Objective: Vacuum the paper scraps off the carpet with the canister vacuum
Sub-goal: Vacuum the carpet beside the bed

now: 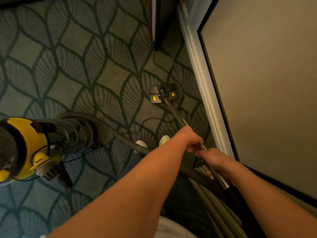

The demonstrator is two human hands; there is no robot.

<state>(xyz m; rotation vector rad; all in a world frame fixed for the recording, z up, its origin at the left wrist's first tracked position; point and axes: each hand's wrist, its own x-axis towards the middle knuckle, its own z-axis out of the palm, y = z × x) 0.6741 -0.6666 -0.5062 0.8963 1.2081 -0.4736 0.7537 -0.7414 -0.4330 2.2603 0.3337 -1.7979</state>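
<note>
- A leaf-patterned green carpet [96,54] is spread across the frame from 6 round to 12 o'clock.
- A beige wall [265,83] is seen at 3 o'clock, edged by pale trim [199,66].
- The yellow-and-black canister vacuum [30,145] is stood on the carpet at 9 o'clock, its dark hose [109,127] curved towards 4 o'clock.
- The wand [175,114] is angled from 4 o'clock up to the floor head [162,93], which is laid flat on the carpet just above centre, near the trim.
- The wand is gripped by the left hand [190,138], with the right hand [216,160] curled round it just behind.
- Pale shoes [164,140] are glimpsed just left of the left hand, beside a thin black cord [154,121].
</note>
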